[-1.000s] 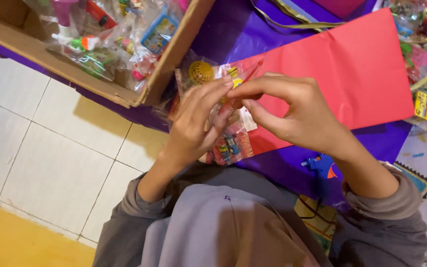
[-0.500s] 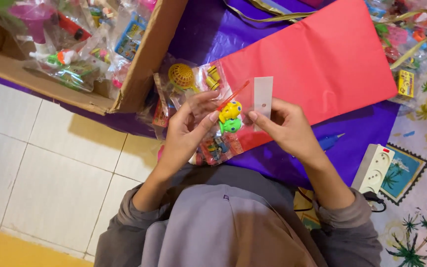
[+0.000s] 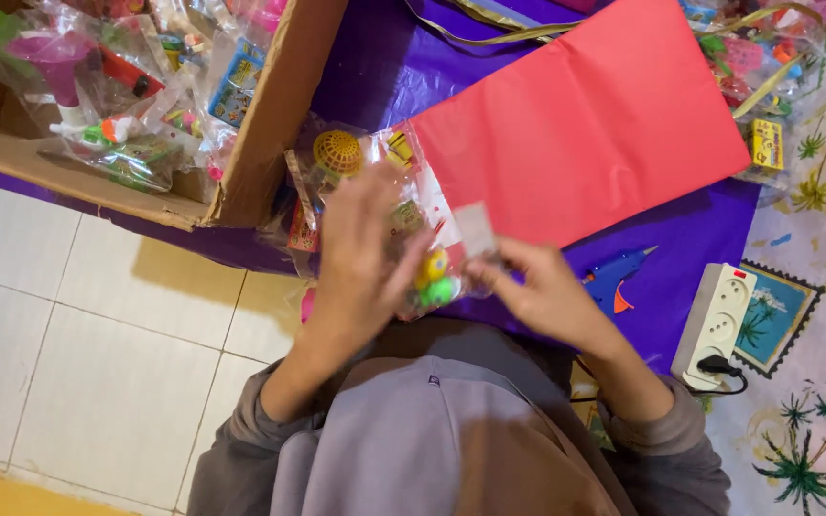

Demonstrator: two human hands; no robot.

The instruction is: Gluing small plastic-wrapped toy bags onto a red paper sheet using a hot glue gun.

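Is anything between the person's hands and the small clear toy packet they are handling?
Nothing visible does. The left hand and right hand both already touch the clear toy packet, holding it above the purple sheet beside the red paper.

One red paper sheet [image 3: 580, 124], one cardboard box [image 3: 270, 115], one glue gun [image 3: 617, 277], one power strip [image 3: 716, 320], two hands.

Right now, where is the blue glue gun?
In the head view, the blue glue gun lies on the purple sheet, just right of the right hand, between the red paper and the white power strip.
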